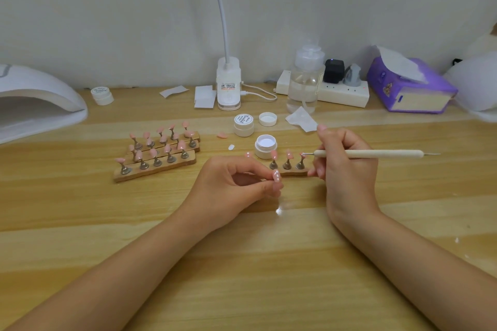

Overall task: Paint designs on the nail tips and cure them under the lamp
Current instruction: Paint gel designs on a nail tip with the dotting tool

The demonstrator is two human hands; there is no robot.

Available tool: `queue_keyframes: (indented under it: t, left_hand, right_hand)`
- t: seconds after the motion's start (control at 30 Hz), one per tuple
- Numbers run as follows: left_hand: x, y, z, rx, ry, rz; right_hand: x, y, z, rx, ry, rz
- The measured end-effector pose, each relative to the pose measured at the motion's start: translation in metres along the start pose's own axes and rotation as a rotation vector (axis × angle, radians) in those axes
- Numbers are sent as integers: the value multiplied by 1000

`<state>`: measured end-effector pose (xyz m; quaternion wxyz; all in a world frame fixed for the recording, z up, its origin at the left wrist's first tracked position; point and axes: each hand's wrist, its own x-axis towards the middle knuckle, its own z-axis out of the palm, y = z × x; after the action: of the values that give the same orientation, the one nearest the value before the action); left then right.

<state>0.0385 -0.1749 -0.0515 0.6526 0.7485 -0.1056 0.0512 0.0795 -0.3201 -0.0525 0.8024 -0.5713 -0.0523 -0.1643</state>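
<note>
Item, mid-tabletop: I log my left hand pinching a pink nail tip with white dots, seemingly on its stand. Right hand grips a dotting tool. Open gel pot just behind. Curing lamp at the left edge.

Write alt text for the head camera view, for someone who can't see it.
A person's left hand pinches a pink nail tip with white dots, while the right hand holds a dotting tool near an open white gel pot on a wooden desk.
</note>
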Motion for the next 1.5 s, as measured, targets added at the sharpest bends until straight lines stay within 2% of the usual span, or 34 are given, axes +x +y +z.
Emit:
queue_keyframes:
  t: [0.3, 0.5, 0.63, 1.1, 1.5]
  left_hand:
    - [5, 10, -5, 18, 144, 208]
    - [19, 7, -9, 232, 266, 278]
    - [23, -2, -7, 335, 240, 236]
    - [26, -8, -6, 281, 186, 102]
    - [26, -8, -7, 338, 91, 47]
  right_hand:
    - [2, -3, -1, 46, 89, 97]
    - [2, -2, -1, 43, 90, 106]
    - [3, 0, -1, 42, 77, 108]
    - [4, 1, 0, -10, 37, 99]
    - [3, -1, 0, -40, 23, 106]
